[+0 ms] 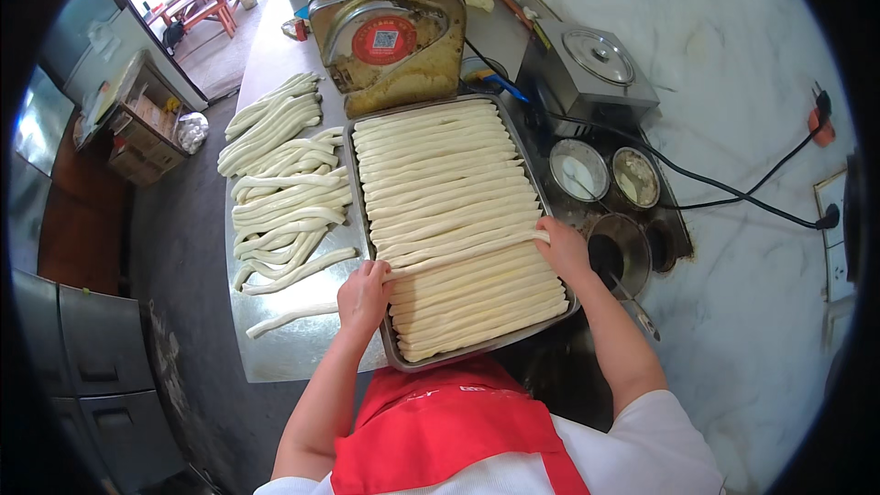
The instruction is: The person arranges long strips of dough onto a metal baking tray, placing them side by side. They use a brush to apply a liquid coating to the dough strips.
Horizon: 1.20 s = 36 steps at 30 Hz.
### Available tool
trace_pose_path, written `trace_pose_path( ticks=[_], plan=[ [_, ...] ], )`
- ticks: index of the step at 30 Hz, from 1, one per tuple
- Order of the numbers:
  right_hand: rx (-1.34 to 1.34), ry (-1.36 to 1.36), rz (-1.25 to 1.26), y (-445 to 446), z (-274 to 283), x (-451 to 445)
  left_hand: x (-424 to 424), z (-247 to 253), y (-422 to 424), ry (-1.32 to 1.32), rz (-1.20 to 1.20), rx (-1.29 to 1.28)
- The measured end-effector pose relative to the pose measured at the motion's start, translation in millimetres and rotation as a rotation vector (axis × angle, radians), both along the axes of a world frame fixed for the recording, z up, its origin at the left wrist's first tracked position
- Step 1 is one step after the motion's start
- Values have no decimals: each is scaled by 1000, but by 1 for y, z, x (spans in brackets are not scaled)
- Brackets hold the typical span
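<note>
Between my two hands stretches a long dough strip [467, 251], held by its ends across the rows in a metal tray [481, 355]. My left hand [364, 297] pinches the near-left end at the tray's left rim. At the right side of the tray, my right hand [565, 251] grips the other end. Packed dough strips [440, 172] lie side by side across the tray, above and below the held one. Left of the tray, loose dough ropes [292, 213] are heaped on the metal table [295, 361]. A single dough rope [292, 318] lies apart, its right end hidden behind my left hand.
A stained dough machine [395, 41] stands beyond the tray. To the right are a lidded steel warmer [584, 72], a bowl of white contents [579, 170], a second container [636, 179] and a pot with a ladle [619, 254]. A black power cable [722, 185] runs to the wall.
</note>
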State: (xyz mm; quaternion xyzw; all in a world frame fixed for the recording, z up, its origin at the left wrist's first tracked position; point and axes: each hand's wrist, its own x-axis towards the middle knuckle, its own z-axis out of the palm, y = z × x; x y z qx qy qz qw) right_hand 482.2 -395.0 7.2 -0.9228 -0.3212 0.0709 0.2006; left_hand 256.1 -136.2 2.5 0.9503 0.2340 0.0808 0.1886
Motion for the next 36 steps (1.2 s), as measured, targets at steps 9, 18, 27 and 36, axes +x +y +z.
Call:
trace_pose_path(
  ticks=[9, 18, 27, 36],
  plan=[
    [-41, -190, 102, -3, -3, 3, 4, 2, -3, -30, 57, 24],
    [-139, -72, 4, 2, -1, 0, 5, -5, 1, -19, -5, 37],
    [-345, -188, 68, 14, -18, 3, 6, -14, 6, 5, -48, 61],
    [1, -53, 398, 134, 37, -89, -126, -24, 82, -162, 300, -6]
  ],
)
